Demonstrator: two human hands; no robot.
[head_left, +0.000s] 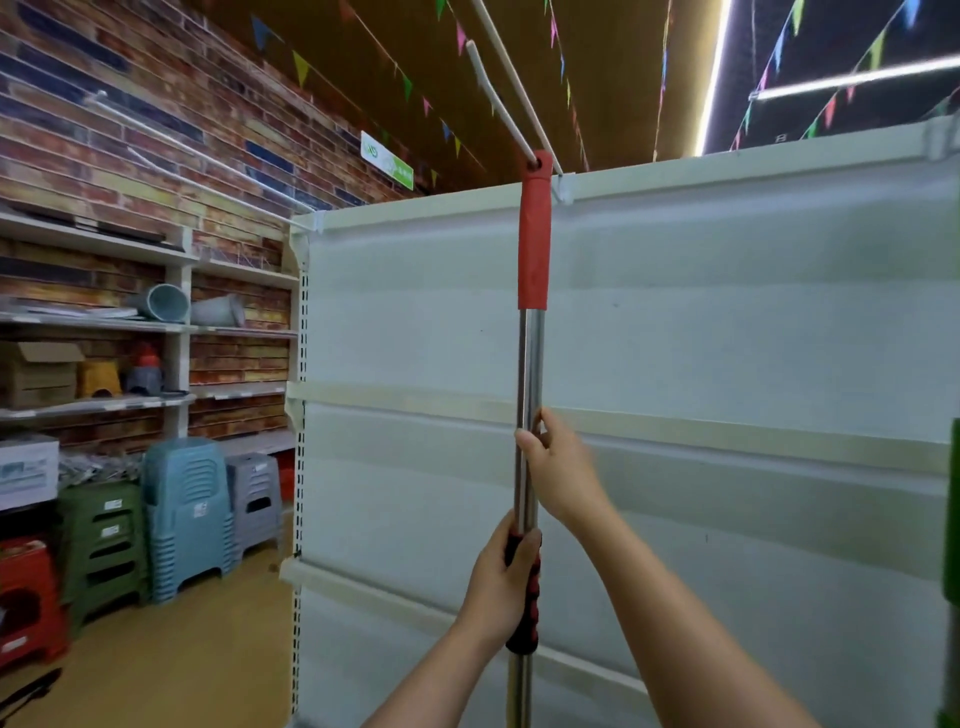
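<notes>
Gripping the pole (529, 364) upright, left hand (498, 587) curled round its red-black grip (527, 616), right hand (558, 467) clasped on the steel above, fork (501, 98) up over the shelving (727, 312), nothing hooked yet.

A white shelving unit (727, 338) fills the middle and right, its bare back panel crossed by cream rails. On the left, wall shelves (104, 244) stand against a brick wall (130, 104); two grey buckets (166, 301) lie on their sides on one shelf, with a cardboard box (36, 371) on the shelf below. On the tan floor (182, 649) beneath are stacks of plastic stools: blue (187, 514), green (104, 545), grey (254, 499) and, nearest, red (28, 597). Coloured bunting (301, 67) hangs under the ceiling, a green sign (387, 158) shows far back, and a light strip (714, 78) glows at upper right.
</notes>
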